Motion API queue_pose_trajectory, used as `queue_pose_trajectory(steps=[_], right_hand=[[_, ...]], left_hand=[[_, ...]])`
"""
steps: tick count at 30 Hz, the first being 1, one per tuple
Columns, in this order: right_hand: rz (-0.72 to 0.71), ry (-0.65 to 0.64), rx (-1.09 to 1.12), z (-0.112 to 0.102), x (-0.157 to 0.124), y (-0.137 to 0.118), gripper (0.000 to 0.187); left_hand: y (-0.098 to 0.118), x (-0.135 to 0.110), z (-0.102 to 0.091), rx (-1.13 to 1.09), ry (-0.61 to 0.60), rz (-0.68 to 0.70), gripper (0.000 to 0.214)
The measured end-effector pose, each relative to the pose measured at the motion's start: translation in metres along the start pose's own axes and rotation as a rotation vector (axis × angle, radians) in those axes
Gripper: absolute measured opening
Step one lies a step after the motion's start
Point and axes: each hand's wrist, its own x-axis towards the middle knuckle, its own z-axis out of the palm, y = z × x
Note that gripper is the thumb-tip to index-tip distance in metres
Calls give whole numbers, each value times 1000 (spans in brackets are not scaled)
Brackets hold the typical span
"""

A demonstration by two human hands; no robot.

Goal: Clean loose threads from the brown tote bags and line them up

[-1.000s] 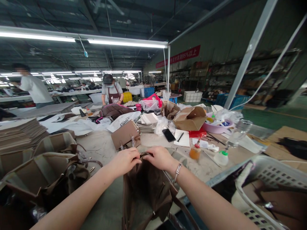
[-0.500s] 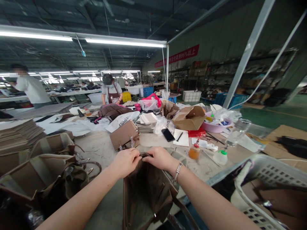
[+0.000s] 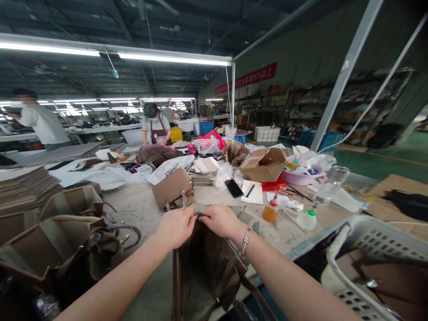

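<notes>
A brown handbag stands open at the table's front, its inside facing me. My left hand pinches the far top edge of the bag from the left. Close beside it, my right hand grips the same edge, thumb and fingers pressed together, with a bracelet at the wrist. The bag's strap hangs on the right side. Just beyond my left hand is a brown folded bag piece on the table. My fingers hide part of the edge they hold.
More open brown bags crowd the left, near stacked boards. To the right are an orange glue bottle, a green-capped bottle and a white basket. A phone lies ahead. A co-worker stands across the table.
My hands have drawn slightly closer together along the bag's edge, with my left hand shifting a little. The bag stays in nearly the same place.
</notes>
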Motion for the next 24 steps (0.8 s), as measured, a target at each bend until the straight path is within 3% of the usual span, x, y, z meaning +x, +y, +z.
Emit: queue_pose_trajectory(steps=[7, 13, 24], right_hand=[[8, -15, 12, -1, 0, 3, 39], [-33, -34, 184, -6, 0, 4, 39], [-43, -66, 36, -7, 14, -1, 28]], left_hand=[[3, -1, -1, 2, 5, -13, 27], [1, -1, -1, -22, -7, -3, 26], [-15, -4, 2, -187, 2, 65, 26]])
